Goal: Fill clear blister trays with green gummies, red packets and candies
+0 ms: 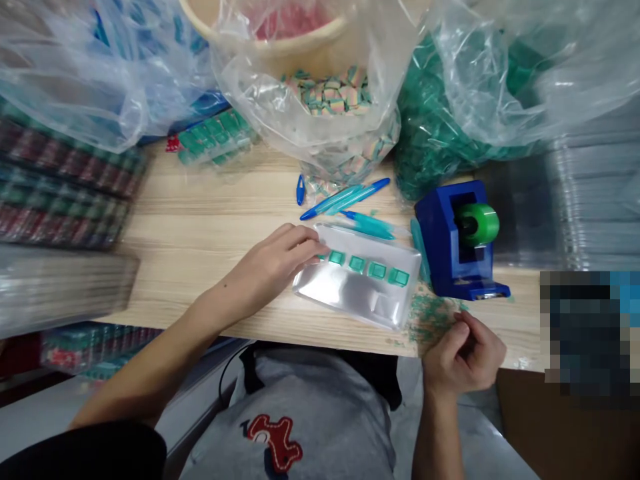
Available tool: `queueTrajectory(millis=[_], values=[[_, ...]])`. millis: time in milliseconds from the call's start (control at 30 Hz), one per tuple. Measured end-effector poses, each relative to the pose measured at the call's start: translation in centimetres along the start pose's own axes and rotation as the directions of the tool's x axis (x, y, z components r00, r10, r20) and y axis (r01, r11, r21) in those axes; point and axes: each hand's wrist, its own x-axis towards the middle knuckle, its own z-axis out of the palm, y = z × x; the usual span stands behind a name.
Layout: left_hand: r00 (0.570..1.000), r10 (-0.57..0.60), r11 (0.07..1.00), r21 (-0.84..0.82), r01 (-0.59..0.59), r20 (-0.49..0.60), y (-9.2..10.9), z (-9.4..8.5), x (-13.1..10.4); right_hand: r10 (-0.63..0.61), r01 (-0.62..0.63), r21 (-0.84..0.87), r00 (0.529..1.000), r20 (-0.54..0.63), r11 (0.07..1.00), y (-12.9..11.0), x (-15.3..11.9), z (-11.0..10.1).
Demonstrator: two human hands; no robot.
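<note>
A shiny silver tray (345, 293) lies tilted on the wooden table, with a row of several small green translucent pieces (377, 270) across it. My left hand (280, 263) reaches over the tray's left end, its fingertips closed at the leftmost green piece, which they partly cover. To the right of the tray, my right hand (467, 350) is closed above a scatter of small green bits (433, 313) near the table's front edge. What its fingertips pinch, if anything, is too small to tell.
A blue tape dispenser (450, 267) with green tape stands right of the tray. Blue pens (370, 225) lie behind the tray. Plastic bags of small pieces (335, 97) and green material (425, 133) fill the back. Stacked packs (60, 207) stand left, clear plastic trays (595, 207) right.
</note>
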Motion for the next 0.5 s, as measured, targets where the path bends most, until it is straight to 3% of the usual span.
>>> queueTrajectory(millis=[133, 267, 367, 500], values=[[0.999, 0.043, 0.998, 0.054, -0.042, -0.01, 0.0, -0.1, -0.2, 0.022, -0.022, 0.01, 1.0, 0.022, 1.0, -0.3, 0.0, -0.1], [0.998, 0.051, 0.991, 0.125, -0.045, -0.045, 1.8, -0.9, -0.6, 0.017, -0.017, -0.001, 0.999, 0.039, 1.0, -0.5, 0.1, -0.2], [0.983, 0.137, 0.988, -0.086, -0.127, 0.121, 3.0, -1.4, -0.5, 0.01, -0.01, 0.001, 0.999, 0.034, 1.0, -0.6, 0.1, -0.2], [0.876, 0.112, 0.971, -0.24, 0.005, 0.469, 2.9, -1.5, 0.7, -0.007, 0.006, 0.022, 1.0, 0.023, 1.0, -0.6, 0.1, -0.1]])
